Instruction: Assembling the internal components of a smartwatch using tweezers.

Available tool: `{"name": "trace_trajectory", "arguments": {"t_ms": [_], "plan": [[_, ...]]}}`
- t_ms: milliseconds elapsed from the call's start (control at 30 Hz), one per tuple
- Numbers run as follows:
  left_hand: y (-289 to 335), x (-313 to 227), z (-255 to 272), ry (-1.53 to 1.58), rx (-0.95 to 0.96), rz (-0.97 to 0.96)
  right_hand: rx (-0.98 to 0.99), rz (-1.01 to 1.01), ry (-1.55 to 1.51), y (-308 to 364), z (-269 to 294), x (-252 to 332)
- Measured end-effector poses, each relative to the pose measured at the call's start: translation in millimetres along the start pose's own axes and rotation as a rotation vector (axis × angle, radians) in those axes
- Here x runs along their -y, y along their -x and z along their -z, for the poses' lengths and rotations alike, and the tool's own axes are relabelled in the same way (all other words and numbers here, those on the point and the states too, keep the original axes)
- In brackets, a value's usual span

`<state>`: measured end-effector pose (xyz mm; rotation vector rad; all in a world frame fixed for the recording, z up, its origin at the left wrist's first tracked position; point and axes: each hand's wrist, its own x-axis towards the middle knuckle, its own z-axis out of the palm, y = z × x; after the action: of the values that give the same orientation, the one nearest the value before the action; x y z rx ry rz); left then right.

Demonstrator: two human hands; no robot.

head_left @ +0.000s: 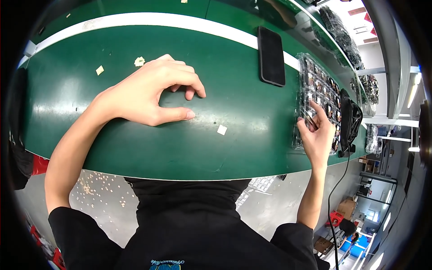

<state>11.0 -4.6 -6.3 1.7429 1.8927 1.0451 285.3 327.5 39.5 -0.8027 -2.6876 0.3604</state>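
Clear plastic forms the tray (320, 77), its pockets holding small dark parts, at the frame's right. The right hand (320, 137) pinches tweezers (309, 119), covering part of it; the left hand (155, 92), left of centre, curls with thumb and fingers apart. Blue lettering (166, 263) marks the shirt (193, 220), bottom centre. A phone (272, 56) lies upper right.
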Motion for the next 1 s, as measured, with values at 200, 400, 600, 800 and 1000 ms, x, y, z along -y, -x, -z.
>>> {"name": "trace_trajectory", "arguments": {"t_ms": [200, 400, 600, 800, 1000], "plan": [[-7, -3, 4, -0.011, 0.012, -0.013, -0.046, 0.028, 0.065, 5, 2, -2], [-12, -13, 1, -0.063, -0.035, 0.025, -0.251, -0.072, -0.324, 15, 21, -8], [-15, -25, -25, -0.256, -0.247, -0.218, -0.676, -0.275, -0.464, 45, 49, -103], [-73, -78, -75, -0.199, -0.076, -0.410, -0.732, -0.372, 0.058, 69, 45, -185], [-159, -109, -123, -0.137, -0.059, -0.322, -0.573, -0.562, -0.092, 64, 33, -196]]}}
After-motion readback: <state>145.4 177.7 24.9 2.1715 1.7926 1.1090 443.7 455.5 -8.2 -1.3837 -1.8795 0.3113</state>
